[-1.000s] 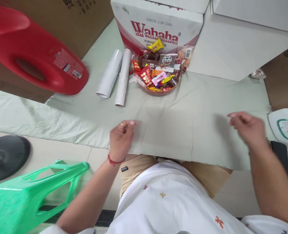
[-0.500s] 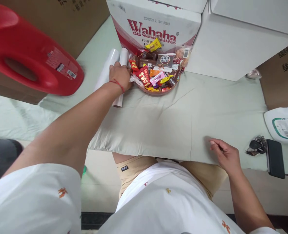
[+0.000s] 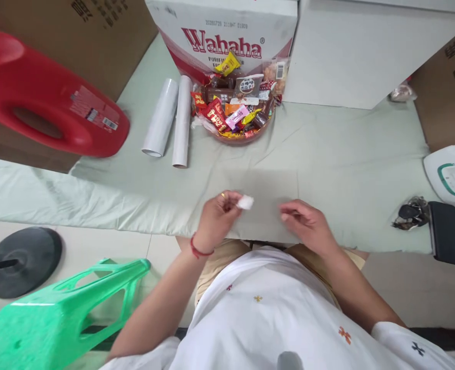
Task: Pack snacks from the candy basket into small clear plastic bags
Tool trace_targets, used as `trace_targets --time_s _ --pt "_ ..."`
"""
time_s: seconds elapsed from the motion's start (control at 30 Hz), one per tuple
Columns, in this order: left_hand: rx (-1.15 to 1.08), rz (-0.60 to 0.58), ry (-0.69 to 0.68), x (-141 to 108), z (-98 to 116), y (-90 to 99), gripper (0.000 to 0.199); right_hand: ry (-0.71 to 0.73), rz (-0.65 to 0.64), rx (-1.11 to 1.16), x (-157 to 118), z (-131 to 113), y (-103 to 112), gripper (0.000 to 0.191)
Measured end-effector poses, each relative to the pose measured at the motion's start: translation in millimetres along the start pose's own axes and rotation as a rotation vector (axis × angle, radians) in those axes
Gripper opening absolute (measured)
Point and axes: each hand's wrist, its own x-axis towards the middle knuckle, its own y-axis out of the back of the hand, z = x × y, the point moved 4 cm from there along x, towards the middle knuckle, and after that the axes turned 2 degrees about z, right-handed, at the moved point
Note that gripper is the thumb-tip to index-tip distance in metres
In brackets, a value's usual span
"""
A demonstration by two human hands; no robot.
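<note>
Between the thumb and fingers of my left hand [image 3: 217, 218] is a small white piece [image 3: 245, 202], held above the front edge of the table [image 3: 327, 154]. To its right, my right hand [image 3: 307, 224] hovers with fingers curled and thumb near the fingertips; it is a little blurred, and whether the fingertips touch cannot be made out. A round bowl [image 3: 239, 137] heaped with wrapped candies and snacks stands further back. Two white rolls, a wider one [image 3: 161, 118] and a narrower one [image 3: 182, 123], lie left of the bowl.
A Wahaha box [image 3: 227, 31] stands behind the bowl, beside a white box [image 3: 339, 56]. A large red jug [image 3: 54, 103] is at left. Keys [image 3: 410, 213], a black phone [image 3: 446, 231] and a white bottle [image 3: 453, 172] lie right. A green stool [image 3: 31, 329] is on the floor.
My left hand has come back from beside the bowl to the table's front edge, now with the white piece in its fingers. My right hand has moved left toward it.
</note>
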Motion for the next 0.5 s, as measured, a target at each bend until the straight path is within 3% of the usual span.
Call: trace_targets --time_s 0.1,0.2,0.37,0.5 --pt "0.012 -0.041 -0.019 -17.2 -2.1 -28.5 0.017 0.066 -0.099 0.059 13.1 -9.5 -34.4 0.039" --pt "-0.071 -0.074 -0.012 -22.3 0.4 -37.6 0.018 -0.013 -0.097 0.198 17.5 -4.1 -49.1 0.027" --pt "-0.24 -0.041 0.094 -20.0 -2.3 -36.3 0.02 -0.25 -0.027 0.649 12.8 13.7 -49.8 0.03" --pt "-0.309 -0.034 0.147 -18.6 -3.3 -39.7 0.019 -0.292 -0.003 0.736 7.1 16.7 -43.6 0.028"
